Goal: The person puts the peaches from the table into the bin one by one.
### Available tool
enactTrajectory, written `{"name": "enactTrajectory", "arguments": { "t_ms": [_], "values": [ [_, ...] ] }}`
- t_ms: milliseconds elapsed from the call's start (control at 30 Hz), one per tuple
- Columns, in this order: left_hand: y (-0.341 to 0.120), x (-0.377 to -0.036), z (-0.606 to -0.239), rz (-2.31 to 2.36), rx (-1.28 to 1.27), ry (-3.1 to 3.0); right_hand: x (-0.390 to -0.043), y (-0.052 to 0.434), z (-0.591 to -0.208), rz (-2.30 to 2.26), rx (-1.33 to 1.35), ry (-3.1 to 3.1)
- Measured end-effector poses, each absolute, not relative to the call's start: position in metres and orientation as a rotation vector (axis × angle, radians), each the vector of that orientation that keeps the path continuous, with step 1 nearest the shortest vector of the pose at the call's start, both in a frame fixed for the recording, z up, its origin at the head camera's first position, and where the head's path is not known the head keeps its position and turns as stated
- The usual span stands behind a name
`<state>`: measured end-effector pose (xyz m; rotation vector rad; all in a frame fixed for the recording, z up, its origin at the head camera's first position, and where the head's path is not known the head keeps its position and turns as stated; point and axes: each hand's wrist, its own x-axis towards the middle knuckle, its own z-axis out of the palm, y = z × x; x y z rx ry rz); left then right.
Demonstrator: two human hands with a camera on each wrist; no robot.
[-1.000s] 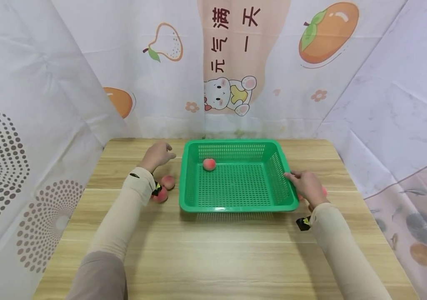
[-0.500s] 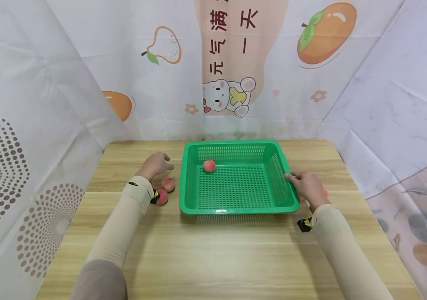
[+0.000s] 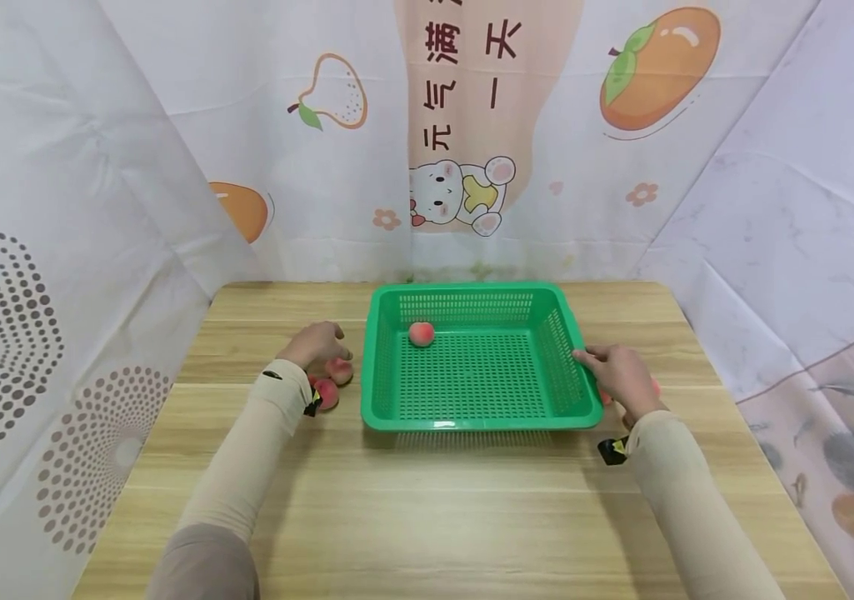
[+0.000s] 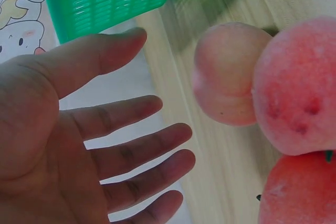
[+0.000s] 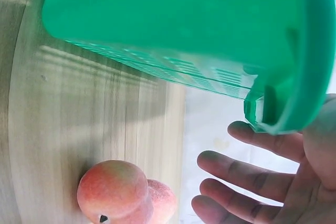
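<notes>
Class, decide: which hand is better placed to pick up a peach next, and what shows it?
Probably the left hand: its open fingers hover just over the peaches beside the green basket. The right hand touches the basket's rim.

A wooden table (image 3: 427, 517) stands before printed fruit curtains (image 3: 471, 125).
</notes>
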<state>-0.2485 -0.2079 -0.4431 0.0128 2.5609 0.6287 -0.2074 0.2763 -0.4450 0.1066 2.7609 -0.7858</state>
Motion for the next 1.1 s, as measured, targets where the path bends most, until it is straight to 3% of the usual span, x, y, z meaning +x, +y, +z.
{"name": "enactTrajectory", "arguments": {
  "t_ms": [1100],
  "values": [
    [-0.209, -0.242, -0.466, 0.525, -0.017, 2.67, -0.206, 0.274, -0.442, -0.765, 0.098, 2.759]
  ]
}}
